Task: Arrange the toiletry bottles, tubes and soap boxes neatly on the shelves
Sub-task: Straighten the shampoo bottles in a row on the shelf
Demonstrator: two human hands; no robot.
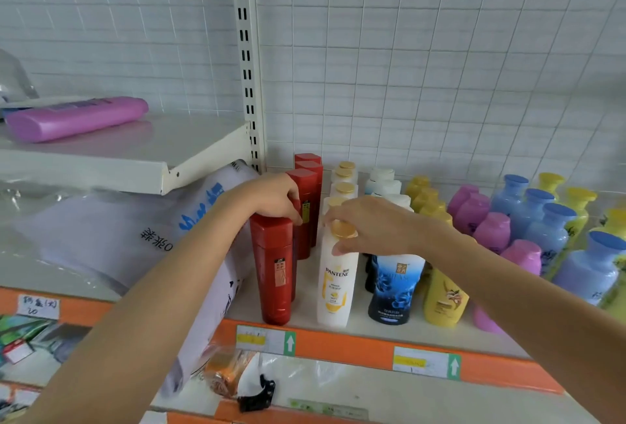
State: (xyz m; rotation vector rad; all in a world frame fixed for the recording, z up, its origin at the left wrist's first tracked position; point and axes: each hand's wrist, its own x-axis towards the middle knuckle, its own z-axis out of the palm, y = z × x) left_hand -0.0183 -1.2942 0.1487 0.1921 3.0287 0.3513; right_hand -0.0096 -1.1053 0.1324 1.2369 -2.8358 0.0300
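Note:
On the white shelf (366, 328) stand rows of bottles running front to back. My left hand (271, 198) rests on the top of the front red bottle (276, 274), fingers curled over its cap and touching the red bottle (306, 186) behind it. My right hand (366, 225) pinches the gold cap of the front white Pantene bottle (335, 288), which leans slightly. To the right stand a dark blue bottle (394, 288), yellow bottles (443, 301), pink bottles (493, 230) and light blue bottles (548, 230).
A purple bottle (76, 117) lies flat on the upper left shelf (101, 159). Plastic-wrapped packs (111, 234) press against the red row from the left. An orange price strip (342, 345) edges the shelf; a black clip (255, 396) and orange packet (227, 369) lie below.

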